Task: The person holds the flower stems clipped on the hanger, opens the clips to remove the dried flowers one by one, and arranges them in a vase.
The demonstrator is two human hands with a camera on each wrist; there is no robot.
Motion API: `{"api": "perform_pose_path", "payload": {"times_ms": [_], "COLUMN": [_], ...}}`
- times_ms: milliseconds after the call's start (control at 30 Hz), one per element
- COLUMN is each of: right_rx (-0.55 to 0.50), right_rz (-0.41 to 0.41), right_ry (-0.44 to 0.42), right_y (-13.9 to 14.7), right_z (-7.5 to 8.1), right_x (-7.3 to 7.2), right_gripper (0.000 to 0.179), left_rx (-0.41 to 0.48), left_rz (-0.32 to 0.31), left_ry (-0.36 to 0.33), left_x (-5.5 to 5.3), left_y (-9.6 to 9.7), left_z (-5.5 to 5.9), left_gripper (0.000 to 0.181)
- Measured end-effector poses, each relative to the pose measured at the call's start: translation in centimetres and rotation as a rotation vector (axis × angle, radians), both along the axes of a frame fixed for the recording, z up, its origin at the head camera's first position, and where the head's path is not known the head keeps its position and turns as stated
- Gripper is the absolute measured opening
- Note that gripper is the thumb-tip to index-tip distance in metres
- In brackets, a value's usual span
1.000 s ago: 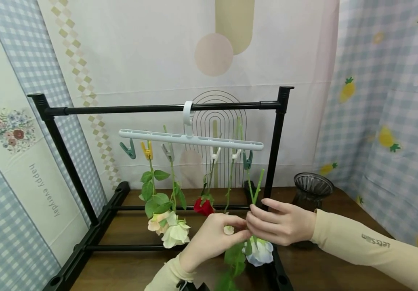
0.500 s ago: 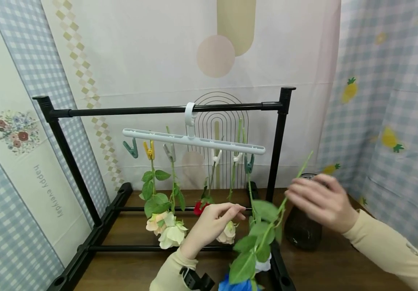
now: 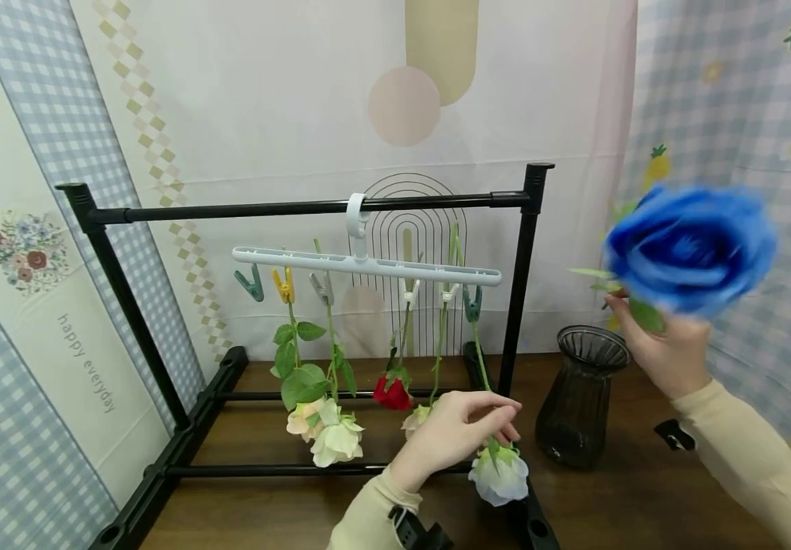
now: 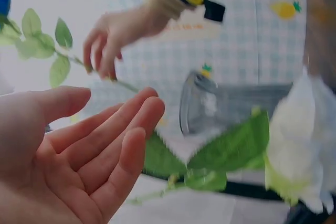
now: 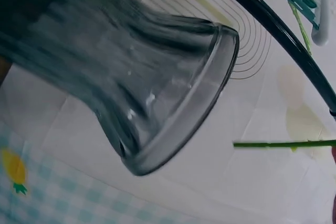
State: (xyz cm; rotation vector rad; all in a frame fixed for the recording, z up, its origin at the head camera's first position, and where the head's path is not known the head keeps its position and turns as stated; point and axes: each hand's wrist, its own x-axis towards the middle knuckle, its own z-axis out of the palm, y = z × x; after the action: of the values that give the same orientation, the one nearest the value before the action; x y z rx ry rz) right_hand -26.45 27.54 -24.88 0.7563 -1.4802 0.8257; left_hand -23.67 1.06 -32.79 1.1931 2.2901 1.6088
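My right hand [image 3: 670, 351] pinches the stem of a blue rose [image 3: 691, 248], its bloom raised high at the right. In the right wrist view the bare cut end of the stem [image 5: 283, 144] points toward the mouth of a dark glass vase [image 5: 157, 93], a gap between them. My left hand [image 3: 453, 431] lies beside a hanging white rose [image 3: 498, 477] at the rack's right end. In the left wrist view its palm faces up, fingers loosely bent around nothing, with green leaves [image 4: 231, 140] just past the fingertips.
A pale blue clip hanger [image 3: 429, 270] hangs on a black rack [image 3: 244, 208]. Its clips hold several roses upside down, among them a red rose [image 3: 393, 393] and a cream rose [image 3: 337, 443]. The leftmost green clip [image 3: 251, 284] holds no flower.
My right hand has carried the blue rose away from the hanger to the right and turned its bloom upward. My left hand has stayed by the hanging flowers, shifting slightly right.
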Motion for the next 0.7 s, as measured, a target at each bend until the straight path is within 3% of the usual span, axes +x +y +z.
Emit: {"api": "perform_pose_path", "payload": {"times_ms": [67, 100, 267, 367, 533, 700], "right_rx": [0.028, 0.027, 0.077, 0.068, 0.034, 0.032], "right_rz": [-0.142, -0.276, -0.361, -0.361, -0.384, -0.407], "right_ry": [-0.032, -0.014, -0.098, -0.119, -0.212, -0.255], "right_y": [0.3, 0.4, 0.7, 0.9, 1.0, 1.2], "right_z": [-0.3, -0.6, -1.0, -1.1, -1.3, -1.9], "right_x": [-0.5, -0.7, -1.1, -1.5, -2.1, -2.5], "right_gripper": [0.024, 0.02, 0.022, 0.022, 0.021, 0.023], "left_rx": [-0.05, -0.087, -0.296, -0.351, -0.298, -0.186], "left_rz": [-0.01, -0.014, -0.008, 0.026, 0.145, 0.281], "left_ry": [0.014, 0.024, 0.07, 0.038, -0.077, -0.19], "left_x": [0.5, 0.8, 1.6, 1.4, 0.1, -1.3], "left_y": [0.9, 1.3, 3.7, 5.3, 7.8, 9.8], "left_z": [0.4, 0.5, 0.6, 0.4, -0.4, -1.4], "left_gripper": [0.034, 0.035, 0.049, 0.065, 0.089, 0.099]}}
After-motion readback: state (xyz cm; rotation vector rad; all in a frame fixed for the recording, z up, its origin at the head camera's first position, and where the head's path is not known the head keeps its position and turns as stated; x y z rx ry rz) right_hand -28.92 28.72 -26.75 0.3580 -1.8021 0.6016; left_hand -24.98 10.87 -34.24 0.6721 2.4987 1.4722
